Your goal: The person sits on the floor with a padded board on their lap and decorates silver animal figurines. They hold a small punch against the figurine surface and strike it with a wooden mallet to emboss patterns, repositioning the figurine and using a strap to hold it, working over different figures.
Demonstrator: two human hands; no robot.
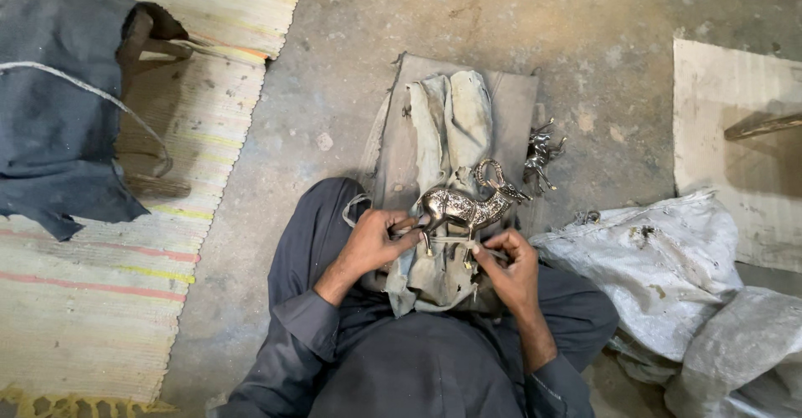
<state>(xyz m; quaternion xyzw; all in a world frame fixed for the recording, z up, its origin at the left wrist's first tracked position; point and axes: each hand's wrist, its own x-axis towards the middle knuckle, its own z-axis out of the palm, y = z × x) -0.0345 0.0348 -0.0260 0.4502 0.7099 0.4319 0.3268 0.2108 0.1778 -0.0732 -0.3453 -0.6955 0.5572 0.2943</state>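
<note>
Metal figure: a shiny, patterned animal figure with curled horns [464, 205] lies on its side across the grey cloth [451, 126], just above the person's lap, head towards the right.
Left hand: the left hand [373, 241] is closed around the rear end of the figure, fingers curled over it.
Right hand: the right hand [508, 261] sits just below the figure's legs, fingers pinched together on a thin strip [455, 240] that runs under the figure's belly towards the left hand; what the strip is made of cannot be told.
Cloth: crumpled and dusty, it lies lengthwise over a flat grey board [510, 105] on the floor [334, 59], its near end draped over the person's knees.
Second figure: a smaller, darker metal animal [541, 155] stands just off the right edge of the board, apart from both hands.
Sacks: two pale grey woven sacks [668, 259], soiled and slumped, lie on the floor at the person's right, near the right hand but not touching it.
Pale slab: a flat whitish panel [718, 101] lies by the right edge of the view, beyond the sacks.
Mat: a striped woven mat [92, 293] covers the floor on the left.
Dark cloth: a dark grey cloth [58, 109] is heaped on the mat's far left part, with a light cord across it.
</note>
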